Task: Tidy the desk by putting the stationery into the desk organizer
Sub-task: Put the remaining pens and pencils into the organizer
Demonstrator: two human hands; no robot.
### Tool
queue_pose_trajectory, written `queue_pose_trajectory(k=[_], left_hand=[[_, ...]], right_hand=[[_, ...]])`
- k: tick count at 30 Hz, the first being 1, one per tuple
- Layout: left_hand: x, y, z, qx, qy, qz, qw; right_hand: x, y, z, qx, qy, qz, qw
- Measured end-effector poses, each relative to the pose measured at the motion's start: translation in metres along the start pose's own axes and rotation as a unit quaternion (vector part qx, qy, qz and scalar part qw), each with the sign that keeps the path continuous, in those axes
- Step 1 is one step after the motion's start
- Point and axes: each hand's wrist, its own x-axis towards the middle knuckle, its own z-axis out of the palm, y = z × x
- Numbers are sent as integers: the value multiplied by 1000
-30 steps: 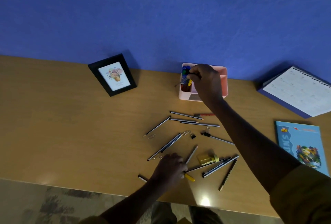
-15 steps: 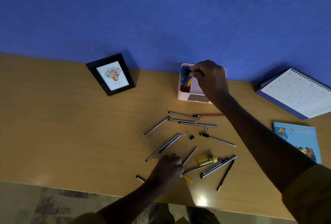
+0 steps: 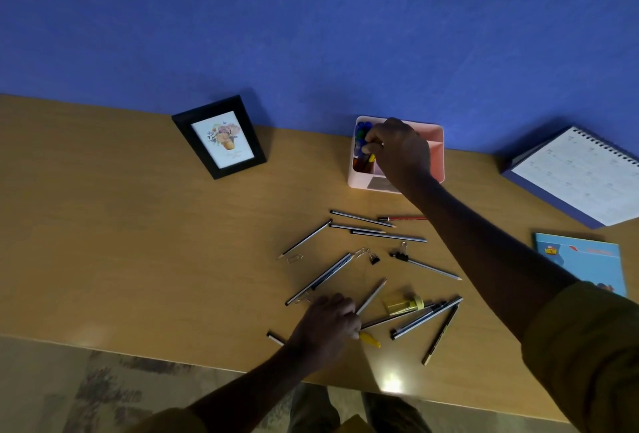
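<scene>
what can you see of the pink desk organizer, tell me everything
The desk organizer is a pale pink open-topped box, plastic by its look, split by inner walls into compartments. It stands upright at the back of the wooden desk, close to the blue wall. Its left compartment holds upright pens with blue, green and yellow ends. The right hand reaches over it, fingers at those pens, hiding its middle.
</scene>
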Motion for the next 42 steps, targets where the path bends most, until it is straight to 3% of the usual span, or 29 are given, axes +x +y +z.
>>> queue_pose_trajectory(k=[7, 12, 14, 17, 20, 27, 32, 37, 42], left_hand=[[7, 14, -15, -101, 104, -82, 986], [26, 17, -52, -282, 203, -209, 914], [37, 15, -69, -350, 232, -245, 874], [57, 12, -91, -414, 268, -282, 823], [76, 10, -105, -451, 298, -295, 788], [97, 12, -114, -457, 327, -264, 784], [95, 2, -98, -460, 223, -319, 798], [81, 8, -81, -455, 184, -342, 802], [74, 20, -72, -472, 149, -342, 799]], right_hand=[[-5, 6, -1, 29, -7, 11, 1000], [-20, 7, -15, 122, -8, 29, 992], [-37, 3, -26, 198, -67, 39, 977], [-66, -3, -41, 304, -218, 50, 926], [-85, -4, -47, 336, -265, 51, 902], [-87, 1, -58, 380, -194, 104, 899], [-65, 3, -75, 360, -57, 86, 927], [-28, 10, -75, 314, 65, 31, 947], [-1, 8, -50, 223, 90, -6, 970]])
